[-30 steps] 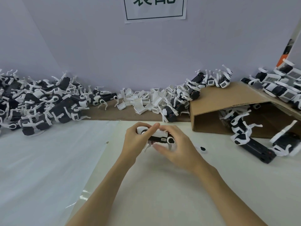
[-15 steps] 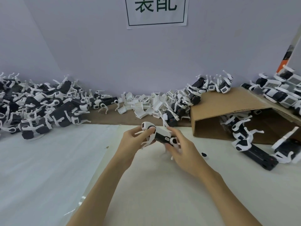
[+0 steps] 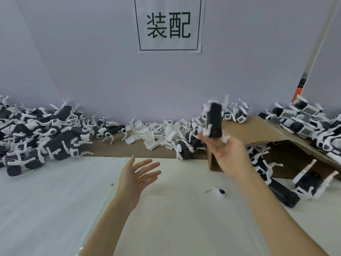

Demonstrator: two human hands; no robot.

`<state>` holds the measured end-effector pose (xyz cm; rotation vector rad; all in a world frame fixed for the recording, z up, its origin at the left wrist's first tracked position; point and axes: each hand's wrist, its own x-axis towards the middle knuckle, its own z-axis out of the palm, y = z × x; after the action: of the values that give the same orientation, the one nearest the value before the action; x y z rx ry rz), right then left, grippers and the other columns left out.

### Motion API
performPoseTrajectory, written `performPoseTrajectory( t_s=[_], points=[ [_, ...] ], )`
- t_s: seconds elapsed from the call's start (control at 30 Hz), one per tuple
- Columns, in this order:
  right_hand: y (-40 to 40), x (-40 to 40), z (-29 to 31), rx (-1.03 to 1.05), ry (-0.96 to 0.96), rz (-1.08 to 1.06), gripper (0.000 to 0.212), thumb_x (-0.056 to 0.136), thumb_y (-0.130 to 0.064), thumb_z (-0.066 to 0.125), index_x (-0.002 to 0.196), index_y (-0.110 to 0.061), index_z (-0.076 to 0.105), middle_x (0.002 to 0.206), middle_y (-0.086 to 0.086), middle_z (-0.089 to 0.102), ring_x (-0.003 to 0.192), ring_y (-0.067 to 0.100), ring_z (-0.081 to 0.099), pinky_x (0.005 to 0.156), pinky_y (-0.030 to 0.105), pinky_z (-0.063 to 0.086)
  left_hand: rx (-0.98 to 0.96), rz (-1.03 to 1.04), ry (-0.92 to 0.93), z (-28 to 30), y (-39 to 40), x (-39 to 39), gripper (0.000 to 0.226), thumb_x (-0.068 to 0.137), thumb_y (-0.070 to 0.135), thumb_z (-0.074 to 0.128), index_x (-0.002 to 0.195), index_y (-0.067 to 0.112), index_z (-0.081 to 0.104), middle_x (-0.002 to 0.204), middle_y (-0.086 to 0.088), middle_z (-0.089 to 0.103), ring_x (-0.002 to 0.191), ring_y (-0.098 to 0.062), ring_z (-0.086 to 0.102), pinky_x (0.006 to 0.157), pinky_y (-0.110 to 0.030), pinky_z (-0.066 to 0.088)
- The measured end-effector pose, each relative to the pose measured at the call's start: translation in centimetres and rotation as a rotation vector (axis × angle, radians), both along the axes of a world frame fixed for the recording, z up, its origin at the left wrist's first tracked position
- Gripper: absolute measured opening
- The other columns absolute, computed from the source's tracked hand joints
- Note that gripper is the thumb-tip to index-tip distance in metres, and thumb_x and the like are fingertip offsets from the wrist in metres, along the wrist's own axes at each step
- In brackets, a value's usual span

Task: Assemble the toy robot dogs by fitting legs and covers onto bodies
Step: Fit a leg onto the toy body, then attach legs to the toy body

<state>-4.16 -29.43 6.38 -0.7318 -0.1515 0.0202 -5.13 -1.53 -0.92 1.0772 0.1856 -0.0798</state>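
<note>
The left hand (image 3: 137, 175) hovered over the tabletop (image 3: 175, 218) with its grip released and fingers spread. The right hand (image 3: 227, 154), palm up and fingers loose, was raised at right. A blurred dog (image 3: 214, 121) stood upright just above its fingertips, before the cardboard (image 3: 258, 130); contact was unclear.

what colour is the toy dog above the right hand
The toy dog has a black body with white legs; it shows, somewhat blurred, in the head view above the right hand.

bright, even indoor light with faint soft shadows; the right hand (image 3: 227, 154) and toy dog (image 3: 214, 122) are motion-blurred, and wide-angle distortion curves the edges.
</note>
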Motion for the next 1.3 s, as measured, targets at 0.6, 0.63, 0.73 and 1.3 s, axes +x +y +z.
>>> performPoseTrajectory(
  t_s=[0.6, 0.63, 0.73, 1.3],
  points=[
    [8.5, -0.3, -9.2, -0.065, 0.333, 0.355, 0.048, 0.092, -0.04, 0.062, 0.119, -0.003, 0.076, 0.098, 0.013, 0.072, 0.075, 0.022, 0.07, 0.05, 0.025, 0.056, 1.293, 0.37, -0.204, -1.1, 2.4, 7.8, 0.023, 0.104, 0.026, 0.059, 0.119, 0.011, 0.065, 0.121, -0.006, 0.065, 0.12, -0.03, 0.057, 0.099, -0.038, 0.042],
    [8.4, -0.2, -9.2, -0.068, 0.324, 0.359, 0.048, 0.092, -0.041, 0.061, 0.118, -0.004, 0.077, 0.097, 0.012, 0.072, 0.073, 0.021, 0.069, 0.049, 0.024, 0.055, 1.485, 0.381, -0.181, -0.6, 3.9, 9.7, 0.032, 0.103, 0.029, 0.058, 0.128, 0.01, 0.061, 0.134, -0.012, 0.058, 0.127, -0.036, 0.049, 0.106, -0.042, 0.038],
    [8.3, 0.3, -9.3, -0.071, 0.327, 0.347, 0.048, 0.095, -0.043, 0.058, 0.117, -0.006, 0.077, 0.096, 0.012, 0.07, 0.071, 0.019, 0.067, 0.047, 0.024, 0.053, 2.045, 0.452, -0.067, 1.5, 9.5, 14.3, 0.064, 0.099, 0.053, 0.06, 0.154, 0.026, 0.04, 0.168, -0.015, 0.021, 0.152, -0.044, 0.019, 0.113, -0.071, 0.029],
    [8.9, 2.3, -10.1, -0.135, 0.392, 0.334, 0.051, 0.08, -0.045, 0.061, 0.099, -0.003, 0.082, 0.079, 0.015, 0.064, 0.053, 0.024, 0.057, 0.036, 0.028, 0.038, 2.188, 0.255, -0.105, 1.5, 20.4, 19.2, 0.081, 0.081, 0.037, 0.088, 0.15, 0.025, 0.047, 0.169, -0.018, 0.019, 0.153, -0.053, 0.017, 0.084, -0.059, 0.062]
  ],
)
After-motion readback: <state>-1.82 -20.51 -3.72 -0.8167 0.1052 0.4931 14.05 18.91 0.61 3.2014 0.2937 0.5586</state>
